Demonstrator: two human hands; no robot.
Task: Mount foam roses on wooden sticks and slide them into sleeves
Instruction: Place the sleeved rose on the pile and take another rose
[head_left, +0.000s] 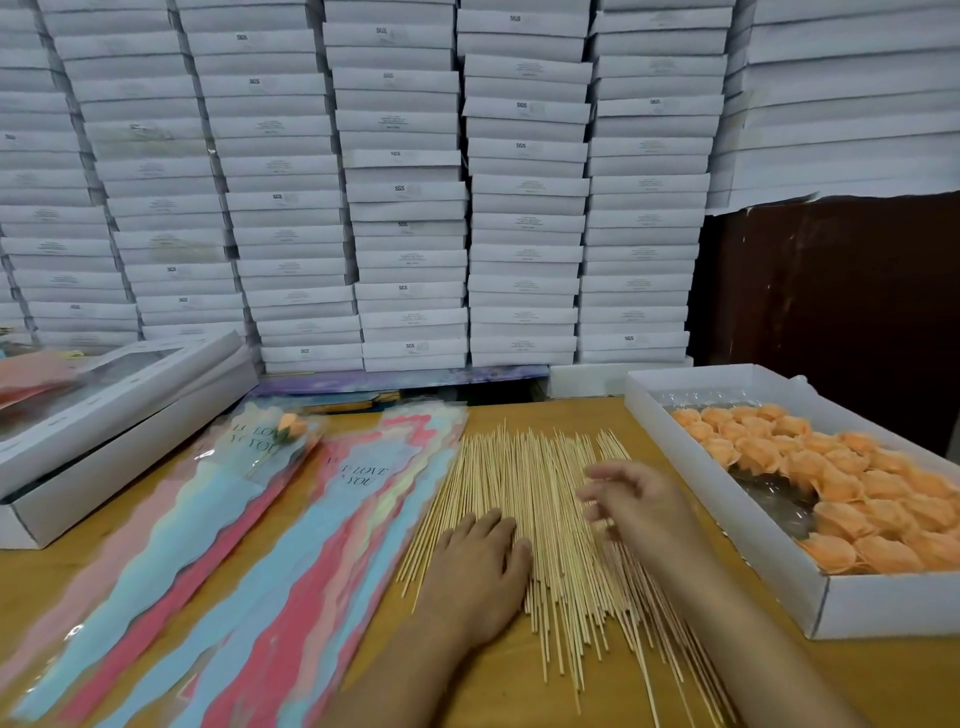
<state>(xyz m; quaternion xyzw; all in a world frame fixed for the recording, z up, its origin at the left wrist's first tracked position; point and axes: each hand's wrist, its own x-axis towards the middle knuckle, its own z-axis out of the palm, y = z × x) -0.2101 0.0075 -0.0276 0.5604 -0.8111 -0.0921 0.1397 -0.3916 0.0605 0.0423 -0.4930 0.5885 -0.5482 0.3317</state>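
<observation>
Resting flat and open-palmed on the spread of wooden sticks (540, 525) mid-desk (691, 670), the left hand (480, 564) grips nothing, while the right hand (636, 501) hovers blurred just above them, fingers (605, 470) loosely spread and empty, between sleeves (291, 525) leftward and boxed orange foam roses (841, 486) rightward.

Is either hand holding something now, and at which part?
The left hand lies flat on the wooden sticks, holding nothing. The right hand is blurred above them; any hold cannot be told.
</observation>
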